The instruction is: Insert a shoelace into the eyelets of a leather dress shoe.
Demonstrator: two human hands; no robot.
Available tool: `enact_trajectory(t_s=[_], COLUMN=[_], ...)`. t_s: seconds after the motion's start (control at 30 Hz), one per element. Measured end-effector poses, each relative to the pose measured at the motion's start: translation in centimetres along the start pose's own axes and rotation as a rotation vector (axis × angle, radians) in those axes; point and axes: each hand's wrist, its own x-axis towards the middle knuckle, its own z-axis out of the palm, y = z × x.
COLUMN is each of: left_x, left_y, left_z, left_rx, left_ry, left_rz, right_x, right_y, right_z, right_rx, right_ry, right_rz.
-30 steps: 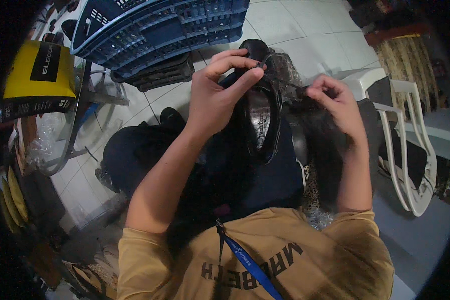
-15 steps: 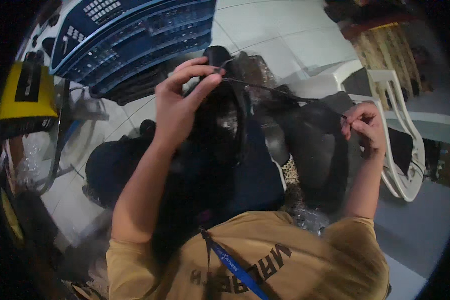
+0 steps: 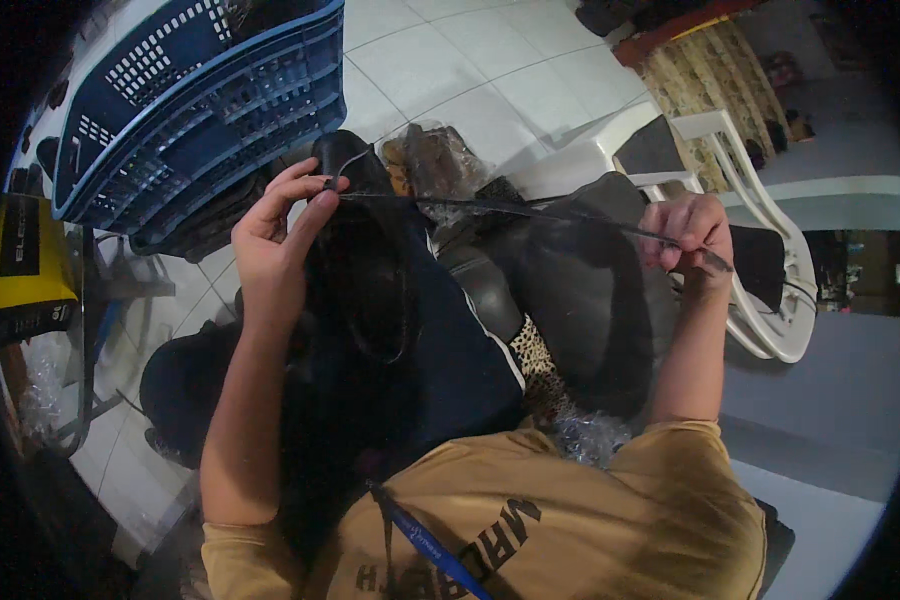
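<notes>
A thin black strip (image 3: 515,209) runs nearly taut from hand to hand above my lap. My left hand (image 3: 278,222) pinches its left end between thumb and fingertips, and a short loose tail curls up beyond the pinch. The right hand (image 3: 688,235) is closed on the other end, where a dark bit pokes out past the fingers. Below my left hand, a shiny black item shaped like a shoe (image 3: 360,265) lies on my dark-clothed lap. Shadow hides much of its outline.
A blue plastic crate (image 3: 205,95) stands at the far left, near a yellow and black bag (image 3: 32,262). To the right are a dark grey padded thing (image 3: 595,290) and a white plastic chair (image 3: 795,270). Clear plastic wrapping (image 3: 450,165) lies ahead on the tiled floor (image 3: 470,75).
The view has shifted, so most things sit further left. The strip remains stretched between both hands. My right hand is turned more palm-down, with more of the strip's end showing past it.
</notes>
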Motion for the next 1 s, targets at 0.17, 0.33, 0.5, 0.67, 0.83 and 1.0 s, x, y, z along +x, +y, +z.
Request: enact_trajectory(t_s=[0.17,0.33,0.5,0.67,0.83,1.0], left_x=[-0.1,-0.2,-0.1,-0.2,-0.2,-0.3], left_y=[0.2,0.4,0.4,-0.1,0.4,0.4], left_z=[0.0,0.2,0.1,-0.2,0.0,0.1], left_rx=[0.078,0.051,0.070,0.043,0.048,0.041], left_ry=[-0.004,-0.007,-0.021,-0.026,-0.026,-0.022], left_rz=[0.008,0.003,0.016,0.003,0.016,0.007], right_x=[0.8,0.9,1.5,2.3,2.7,3.0], right_y=[-0.4,0.2,1.2,1.9,1.7,1.7], right_z=[1.2,1.8,3.2,4.9,5.7,5.8], right_rx=[0.027,0.009,0.105,0.328,0.398,0.408], right_ry=[0.008,0.040,0.074,0.109,0.164,0.237], right_rz=[0.014,-0.020,-0.117,-0.108,-0.156,-0.182])
